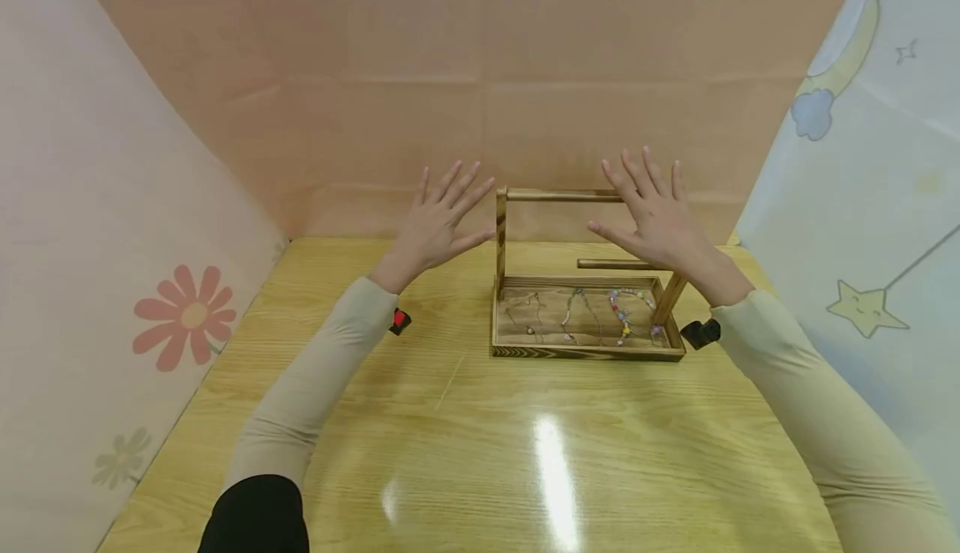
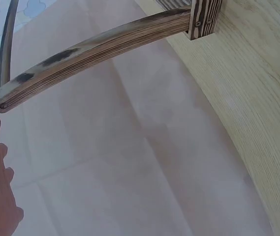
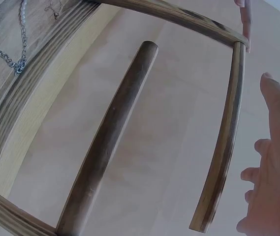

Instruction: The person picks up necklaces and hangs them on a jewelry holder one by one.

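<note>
Both hands are raised with fingers spread and hold nothing. In the head view the left hand (image 1: 433,228) is just left of the wooden jewelry stand's left post (image 1: 501,244). The right hand (image 1: 660,223) is at the stand's right side, overlapping the end of its top bar (image 1: 562,195) and hiding part of the right post. A shorter lower bar (image 1: 611,264) juts left beneath that hand. In the stand's tray (image 1: 585,353) lie several bracelets, among them a colorful beaded bracelet (image 1: 621,319) and a chain-and-bead bracelet (image 1: 567,315).
The stand rests on a glossy wood-grain table (image 1: 420,419). A plain peach curtain (image 1: 480,77) hangs behind it. Printed cloth walls close off the sides, a flower (image 1: 187,317) on the left one and a star (image 1: 866,307) on the right.
</note>
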Motion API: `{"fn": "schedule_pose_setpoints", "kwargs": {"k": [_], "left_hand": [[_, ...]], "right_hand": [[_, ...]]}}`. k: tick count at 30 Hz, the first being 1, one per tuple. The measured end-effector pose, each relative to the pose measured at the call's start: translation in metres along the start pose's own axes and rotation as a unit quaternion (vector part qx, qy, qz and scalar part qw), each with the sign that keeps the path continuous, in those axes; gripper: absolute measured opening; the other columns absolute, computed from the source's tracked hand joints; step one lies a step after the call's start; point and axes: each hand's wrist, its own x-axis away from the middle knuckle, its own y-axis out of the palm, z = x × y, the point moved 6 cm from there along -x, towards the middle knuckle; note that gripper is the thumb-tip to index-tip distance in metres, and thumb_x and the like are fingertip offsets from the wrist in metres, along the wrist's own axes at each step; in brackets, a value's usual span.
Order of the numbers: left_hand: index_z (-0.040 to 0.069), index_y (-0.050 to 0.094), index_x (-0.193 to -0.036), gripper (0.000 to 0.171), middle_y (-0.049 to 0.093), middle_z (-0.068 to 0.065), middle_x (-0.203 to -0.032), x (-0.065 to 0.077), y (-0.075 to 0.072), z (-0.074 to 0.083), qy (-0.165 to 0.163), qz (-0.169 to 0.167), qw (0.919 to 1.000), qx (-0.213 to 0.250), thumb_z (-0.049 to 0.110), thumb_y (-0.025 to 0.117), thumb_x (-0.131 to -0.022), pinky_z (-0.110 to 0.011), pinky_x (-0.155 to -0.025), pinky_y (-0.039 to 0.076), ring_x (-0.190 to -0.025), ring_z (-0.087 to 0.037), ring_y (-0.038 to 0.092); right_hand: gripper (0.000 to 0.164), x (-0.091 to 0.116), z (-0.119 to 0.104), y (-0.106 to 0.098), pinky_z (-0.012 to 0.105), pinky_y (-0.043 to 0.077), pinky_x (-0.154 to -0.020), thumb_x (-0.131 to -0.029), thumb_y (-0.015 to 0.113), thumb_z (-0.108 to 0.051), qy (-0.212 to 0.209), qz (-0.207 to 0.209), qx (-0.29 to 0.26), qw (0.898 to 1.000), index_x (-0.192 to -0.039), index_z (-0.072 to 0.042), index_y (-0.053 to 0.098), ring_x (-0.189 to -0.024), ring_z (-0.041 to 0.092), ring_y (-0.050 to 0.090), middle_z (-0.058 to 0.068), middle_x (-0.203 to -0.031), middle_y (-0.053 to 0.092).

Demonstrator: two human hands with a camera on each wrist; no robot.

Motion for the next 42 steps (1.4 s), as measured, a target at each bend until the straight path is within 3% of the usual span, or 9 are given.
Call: {"fn": "schedule_pose_setpoints", "kwargs": {"k": [9, 20, 31, 38, 42], "left_hand": [[0.031, 0.008, -0.150, 0.078, 0.004, 0.001, -0.157, 0.003, 0.006, -0.001, 0.004, -0.012, 0.9999, -0.001, 0.068, 0.036, -0.088, -0.053, -0.113, -0.008, -0.144, -0.025, 0.006], [0.032, 0.006, -0.150, 0.078, 0.002, 0.003, -0.157, 0.007, 0.012, -0.002, -0.005, -0.013, 0.9995, 0.029, 0.067, 0.037, -0.088, -0.049, -0.111, -0.017, -0.144, -0.022, -0.002], [0.029, 0.006, -0.151, 0.076, 0.005, 0.000, -0.157, 0.012, 0.022, 0.004, 0.006, 0.008, 0.9981, 0.060, 0.063, 0.038, -0.090, -0.052, -0.111, -0.013, -0.144, -0.023, -0.001], [0.030, 0.006, -0.150, 0.078, 0.007, 0.001, -0.157, 0.019, 0.030, 0.005, 0.003, 0.017, 0.9976, 0.067, 0.061, 0.043, -0.090, -0.055, -0.112, -0.007, -0.144, -0.023, 0.004], [0.029, 0.006, -0.151, 0.077, 0.009, -0.001, -0.157, 0.023, 0.035, 0.006, 0.004, 0.014, 0.9975, 0.069, 0.060, 0.042, -0.090, -0.053, -0.112, -0.009, -0.144, -0.023, 0.004]], "right_hand": [[0.082, 0.005, 0.005, 0.001, 0.055, -0.015, -0.110, -0.091, 0.040, -0.060, 0.006, 0.004, -0.013, 1.000, -0.151, -0.024, -0.003, -0.140, 0.018, -0.022, 0.004, -0.156, -0.009], [0.080, 0.011, 0.007, 0.002, 0.054, -0.011, -0.111, -0.091, 0.043, -0.057, 0.000, 0.020, -0.025, 0.999, -0.151, -0.025, 0.001, -0.142, 0.019, -0.015, 0.001, -0.157, -0.003], [0.074, 0.022, 0.013, 0.012, 0.053, -0.007, -0.113, -0.092, 0.050, -0.048, -0.023, 0.084, -0.065, 0.994, -0.151, -0.024, 0.013, -0.144, 0.026, 0.000, 0.006, -0.156, 0.010], [0.069, 0.029, 0.016, 0.016, 0.056, 0.002, -0.113, -0.091, 0.056, -0.039, -0.040, 0.136, -0.106, 0.984, -0.149, -0.018, 0.024, -0.143, 0.028, 0.007, 0.009, -0.154, 0.018], [0.067, 0.030, 0.015, 0.016, 0.053, 0.002, -0.114, -0.092, 0.056, -0.038, -0.047, 0.156, -0.119, 0.979, -0.148, -0.015, 0.027, -0.142, 0.028, 0.012, 0.010, -0.153, 0.022]]}}
